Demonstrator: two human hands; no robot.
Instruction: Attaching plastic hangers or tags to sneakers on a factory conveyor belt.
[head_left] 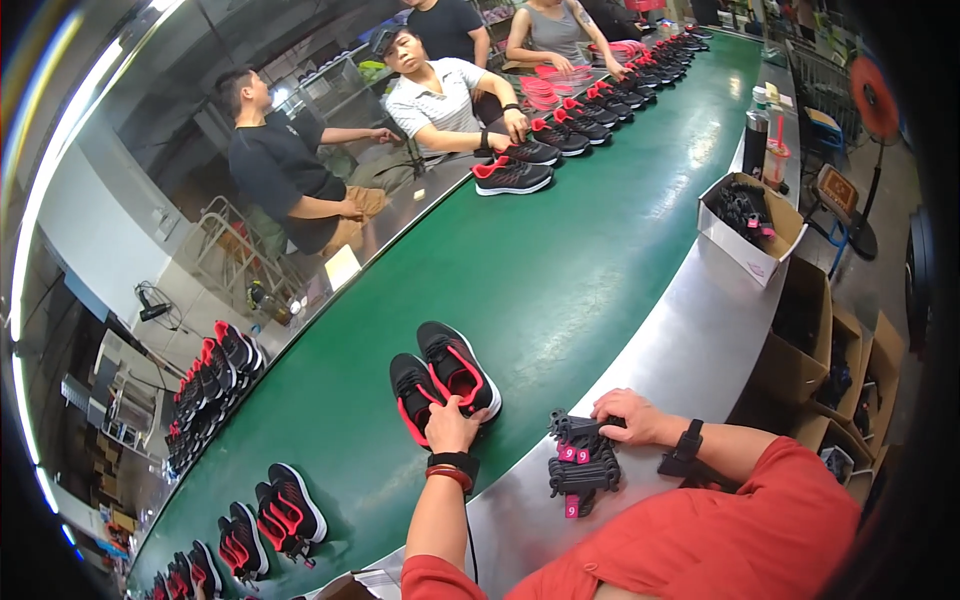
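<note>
The right hand (630, 415) rests with fingers curled on a stack of black plastic hangers (580, 465) on the steel ledge (670, 340). The left hand (450, 425) grips the nearer black-and-red sneaker (415, 395) on the green conveyor belt (560, 250), its mate (458, 368) just beside it.

The person wears a red short-sleeved shirt (700, 545). On the left wrist sit a black band (453, 461) and a red bangle (449, 476). The right wrist carries a black watch (688, 441).
</note>
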